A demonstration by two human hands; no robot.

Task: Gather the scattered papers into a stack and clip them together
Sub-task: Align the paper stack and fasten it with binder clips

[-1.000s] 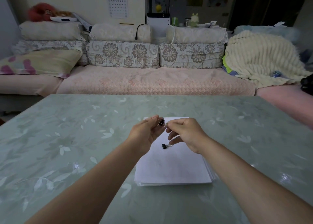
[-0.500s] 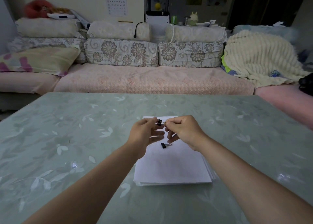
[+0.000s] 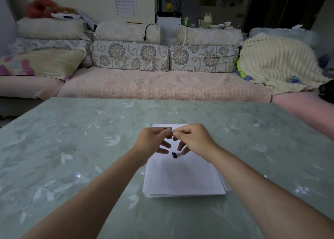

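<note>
At centre frame, the left hand [image 3: 153,141] and right hand [image 3: 193,139] are together pinching a small black binder clip [image 3: 165,128] above the white paper stack [image 3: 182,177].

The tabletop [image 3: 72,148] is a pale, milky green scattered with white leaf sprigs. The papers [image 3: 182,177] are plain white, and the clip [image 3: 174,155] on them is black with silvery handles; a second clip [image 3: 165,128] shows only as a dark speck. The sofa [image 3: 162,86] wears soft pink with a woven key-fret border. Its cushions [image 3: 130,56] are cream, printed with grey-brown daisies and swirls. The pillow [image 3: 41,63] is yellow with purple-pink blooms, the blanket [image 3: 276,59] ribbed cream, the toy [image 3: 41,8] rusty red, the chart [image 3: 125,0] white with black letters.
</note>
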